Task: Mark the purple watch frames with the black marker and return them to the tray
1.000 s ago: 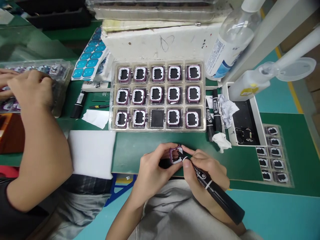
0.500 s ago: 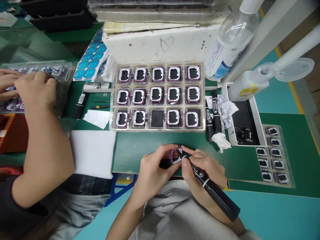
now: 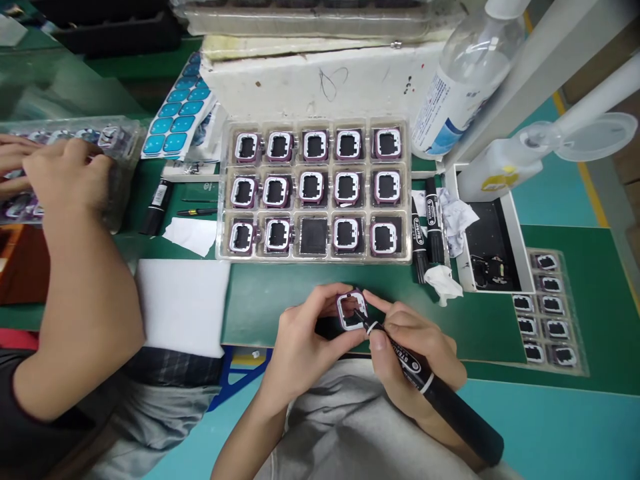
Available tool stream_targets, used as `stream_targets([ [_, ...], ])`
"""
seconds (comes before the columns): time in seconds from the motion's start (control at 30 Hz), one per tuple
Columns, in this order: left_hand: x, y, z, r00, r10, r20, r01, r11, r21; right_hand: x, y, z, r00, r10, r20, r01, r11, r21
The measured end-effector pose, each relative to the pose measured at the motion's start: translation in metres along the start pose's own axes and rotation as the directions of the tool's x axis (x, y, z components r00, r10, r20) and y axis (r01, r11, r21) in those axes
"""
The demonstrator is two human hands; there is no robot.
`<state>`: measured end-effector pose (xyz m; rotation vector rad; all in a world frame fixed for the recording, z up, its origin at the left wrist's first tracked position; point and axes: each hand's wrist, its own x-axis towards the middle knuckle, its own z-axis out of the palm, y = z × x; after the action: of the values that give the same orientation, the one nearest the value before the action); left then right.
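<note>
Between thumb and fingers, my left hand [image 3: 305,340] holds a small purple watch case [image 3: 352,309] with a white inner rim, tilted up toward me. A black marker pen [image 3: 450,407] is gripped in my right hand [image 3: 417,347], its tip at the lower inner edge of the case. Whether the tip touches the rim I cannot tell. Just beyond my hands lies a clear plastic tray [image 3: 314,259] of similar watch cases, one in each pocket except a vacant one in the front row.
Capped markers [image 3: 433,220] and crumpled tissue [image 3: 444,283] lie right of the tray, beside a white open box [image 3: 523,273] and a clear bottle [image 3: 465,80]. A white cloth [image 3: 180,300] is at left. A co-worker's arm [image 3: 75,280] reaches over another tray farther left.
The marker has drawn back slightly to the lower right with my right hand. The watch case has turned so its opening faces me more.
</note>
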<state>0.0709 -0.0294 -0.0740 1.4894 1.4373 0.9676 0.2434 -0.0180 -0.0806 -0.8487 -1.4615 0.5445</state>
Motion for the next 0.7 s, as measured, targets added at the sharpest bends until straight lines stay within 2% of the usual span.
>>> stream_targets([
  [0.1,0.0,0.0,-0.002,1.0,0.005,0.028,-0.004,1.0,-0.024,0.001,0.0,0.001,1.0,-0.012,-0.01,0.012,1.0,0.001],
  [0.3,0.0,-0.002,0.0,0.999,0.012,0.052,-0.01,0.999,-0.046,0.01,-0.008,-0.009,0.996,0.012,0.088,-0.015,0.999,0.034],
  [0.43,0.003,0.002,-0.005,0.992,0.097,0.076,-0.096,0.995,-0.014,-0.002,-0.008,-0.024,0.961,0.212,0.177,-0.216,0.976,0.004],
  [0.5,0.009,0.007,-0.013,0.984,0.173,0.034,-0.175,0.981,0.081,-0.01,-0.006,-0.031,0.952,0.27,0.143,-0.276,0.961,0.026],
  [0.57,0.02,0.013,-0.023,0.97,0.24,-0.032,-0.225,0.941,0.252,-0.013,-0.002,-0.037,0.949,0.286,0.129,-0.295,0.954,0.053],
  [0.63,0.035,0.019,-0.034,0.961,0.267,-0.077,-0.209,0.877,0.433,-0.012,0.0,-0.039,0.947,0.271,0.173,-0.281,0.959,0.039],
  [0.7,0.053,0.023,-0.043,0.963,0.26,-0.066,-0.179,0.806,0.564,-0.01,0.002,-0.038,0.958,0.22,0.186,-0.226,0.974,0.016],
])
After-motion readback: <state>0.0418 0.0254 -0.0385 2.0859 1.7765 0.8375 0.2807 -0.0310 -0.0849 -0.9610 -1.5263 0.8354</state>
